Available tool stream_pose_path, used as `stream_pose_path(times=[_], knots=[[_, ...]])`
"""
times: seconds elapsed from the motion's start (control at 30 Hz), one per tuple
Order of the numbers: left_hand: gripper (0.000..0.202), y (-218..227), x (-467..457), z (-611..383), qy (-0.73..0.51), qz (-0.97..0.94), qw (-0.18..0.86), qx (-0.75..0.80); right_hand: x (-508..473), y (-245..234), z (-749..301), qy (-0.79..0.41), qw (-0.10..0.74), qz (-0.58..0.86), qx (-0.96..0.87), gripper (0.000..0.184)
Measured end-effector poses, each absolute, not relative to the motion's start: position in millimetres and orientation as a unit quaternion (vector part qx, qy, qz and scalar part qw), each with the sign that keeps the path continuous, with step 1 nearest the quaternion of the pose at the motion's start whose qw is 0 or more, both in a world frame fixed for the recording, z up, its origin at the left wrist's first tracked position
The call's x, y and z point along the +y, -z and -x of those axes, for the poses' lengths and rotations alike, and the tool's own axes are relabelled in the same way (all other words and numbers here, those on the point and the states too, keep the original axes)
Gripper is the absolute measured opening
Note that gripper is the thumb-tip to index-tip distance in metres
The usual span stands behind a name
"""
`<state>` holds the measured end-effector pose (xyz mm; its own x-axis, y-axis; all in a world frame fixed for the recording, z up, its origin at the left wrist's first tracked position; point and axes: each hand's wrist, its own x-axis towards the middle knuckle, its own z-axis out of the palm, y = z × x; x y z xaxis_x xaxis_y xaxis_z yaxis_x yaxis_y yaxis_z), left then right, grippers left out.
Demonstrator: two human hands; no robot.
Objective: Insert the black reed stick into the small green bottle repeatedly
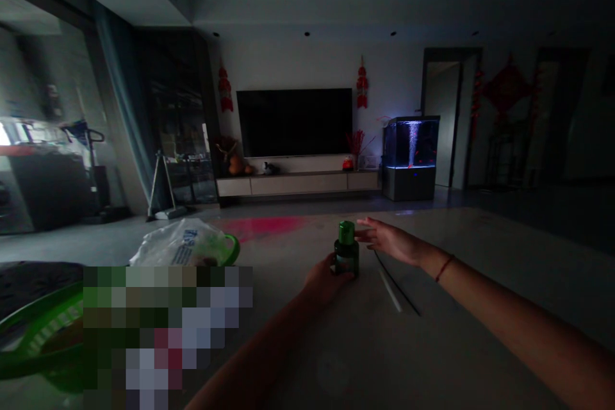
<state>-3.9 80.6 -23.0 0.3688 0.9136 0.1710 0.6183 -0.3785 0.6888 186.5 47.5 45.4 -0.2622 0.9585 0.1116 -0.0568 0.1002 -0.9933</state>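
Note:
A small green bottle with a green cap stands upright on the table in the dim room. My left hand is wrapped round the bottle's lower body from the left. My right hand hovers just right of the cap, fingers stretched toward it and apart, holding nothing. A red string circles the right wrist. Two thin sticks, one dark and one pale, lie on the table just right of the bottle.
A white plastic bag rests in a green basket at the left. Another green basket sits at the near left edge. Beyond the table are a TV, a low cabinet and a lit fish tank.

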Motion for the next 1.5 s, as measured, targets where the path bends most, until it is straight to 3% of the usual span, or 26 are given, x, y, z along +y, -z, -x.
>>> stream_pose_path(times=[0.2, 0.4, 0.57, 0.83, 1.03, 1.13, 1.2, 1.27, 1.37, 1.5], knots=[[0.062, 19.5, 77.0, 3.8, -0.273, -0.797, 0.214, 0.495, 52.8, -49.9, -180.5, -0.42, 0.51, 0.483, -0.575, 0.047], [0.06, 19.0, 76.5, 3.7, -0.272, -0.797, 0.219, 0.493, 52.2, -56.0, -170.2, -0.389, 0.468, 0.488, -0.625, 0.051], [0.061, 24.1, 81.5, 4.5, -0.262, -0.801, 0.209, 0.497, 65.4, -58.0, -183.4, -0.28, 0.496, 0.569, -0.593, 0.052], [0.061, 24.0, 80.8, 5.4, -0.275, -0.803, 0.202, 0.49, 61.9, -49.5, -175.2, -0.389, 0.47, 0.471, -0.637, 0.049], [0.059, 24.0, 80.8, 4.6, -0.271, -0.8, 0.206, 0.495, 61.7, -46.2, -190.1, -0.298, 0.383, 0.556, -0.675, 0.042], [0.061, 24.9, 82.1, 4.7, -0.264, -0.803, 0.2, 0.496, 54.3, -37.4, -202.9, -0.244, 0.253, 0.646, -0.677, 0.028], [0.062, 25.3, 83.3, 5.1, -0.252, -0.805, 0.197, 0.499, 44.6, -30.3, -207.6, -0.281, 0.144, 0.671, -0.671, 0.016], [0.062, 25.6, 84.1, 5.5, -0.248, -0.808, 0.201, 0.496, 34.9, -23.8, -208.2, -0.344, 0.073, 0.663, -0.661, 0.017], [0.063, 25.5, 83.5, 5.5, -0.26, -0.805, 0.215, 0.488, 27.7, -16.2, -203.6, -0.381, 0.081, 0.65, -0.653, 0.018], [0.062, 23.7, 77.7, 3.4, -0.285, -0.796, 0.213, 0.49, 35.8, -7.5, -197.3, -0.339, 0.127, 0.663, -0.655, 0.019]])
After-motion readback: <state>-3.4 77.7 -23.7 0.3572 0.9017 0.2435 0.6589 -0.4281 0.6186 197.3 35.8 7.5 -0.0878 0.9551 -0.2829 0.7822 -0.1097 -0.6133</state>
